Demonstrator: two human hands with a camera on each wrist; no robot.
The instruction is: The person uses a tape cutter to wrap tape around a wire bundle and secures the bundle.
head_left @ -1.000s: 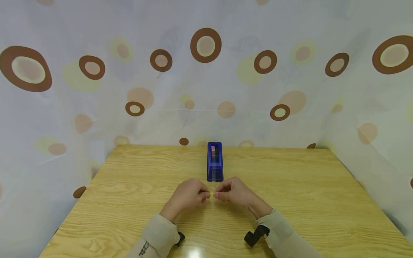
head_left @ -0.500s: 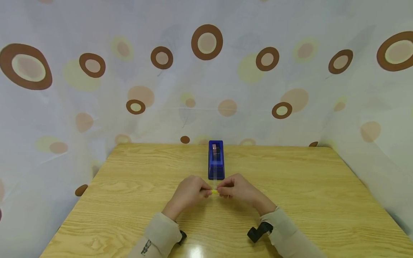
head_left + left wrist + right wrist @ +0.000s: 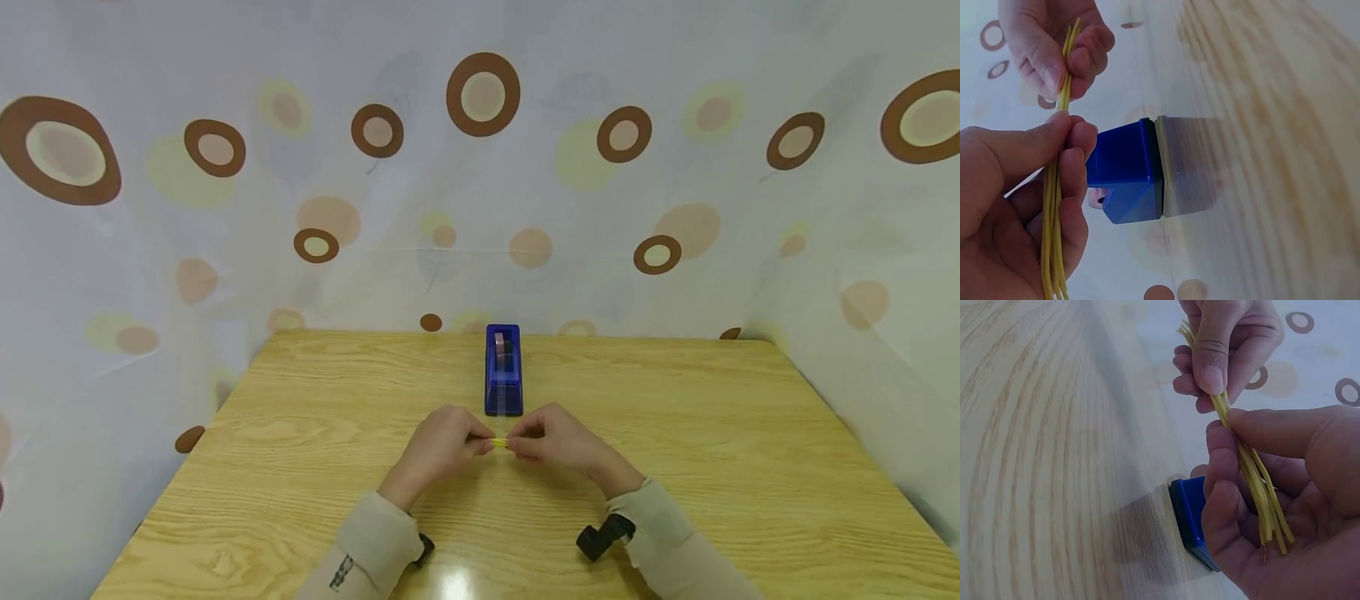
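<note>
Both hands pinch a bundle of several thin yellow wires [image 3: 1052,206], held sideways between them in front of a blue tape dispenser. The left hand [image 3: 442,442] grips one part between thumb and fingers; the right hand [image 3: 558,442] pinches it just beside. Only a short yellow stretch shows between the fingertips in the head view. In the right wrist view the loose wire ends [image 3: 1272,528] fan out over the right palm, one with a coppery tip. A faint clear strip of tape [image 3: 501,425] runs from the dispenser toward the wires at the fingertips.
The blue tape dispenser [image 3: 503,400] stands at the far middle of the wood-grain table [image 3: 337,400], a pinkish roll in it. A patterned curtain [image 3: 390,192] rises behind the table. Black wrist cameras [image 3: 600,537] sit at the sleeves.
The hands have barely moved apart and still pinch the wires; more yellow shows between the fingertips than a second ago. The whole head view has shifted slightly.
</note>
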